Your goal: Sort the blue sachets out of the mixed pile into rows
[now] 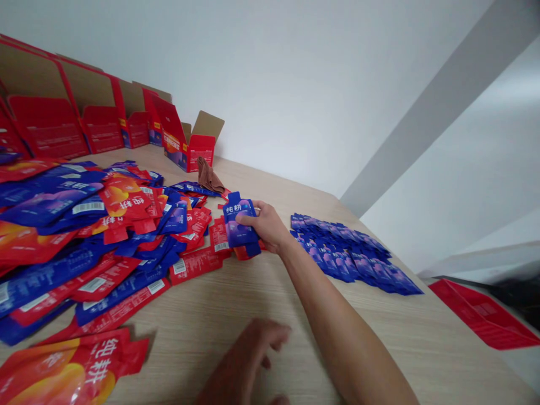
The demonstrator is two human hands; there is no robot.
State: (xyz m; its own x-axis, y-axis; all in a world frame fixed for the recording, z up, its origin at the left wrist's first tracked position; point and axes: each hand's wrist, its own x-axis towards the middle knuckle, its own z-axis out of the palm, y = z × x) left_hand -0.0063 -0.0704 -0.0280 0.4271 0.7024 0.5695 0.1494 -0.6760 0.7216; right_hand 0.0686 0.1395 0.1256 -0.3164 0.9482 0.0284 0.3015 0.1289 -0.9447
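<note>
My right hand (pixel 266 226) reaches across the table and pinches a small blue pouch (pixel 237 226) with purple print and white lettering, thumb on its front. The pouch is upright above the edge of a large pile of mixed red and blue pouches (pixel 122 205). Nearer to me, my left hand (pixel 257 351) hovers over the bare wood, slightly blurred, its fingers curved and apart, holding nothing. Right of my forearm, blue pouches (pixel 337 247) lie overlapping in two neat rows. One large red-orange pouch (pixel 71 365) rests at the lower left.
Open red cartons (pixel 46 126) line the back left of the wooden table (pixel 202 326). Another carton (pixel 201 147) stands open beside them, with a brown cloth (pixel 208 177) in front. A white wall rises behind. Beyond the right edge is a red box (pixel 485 312).
</note>
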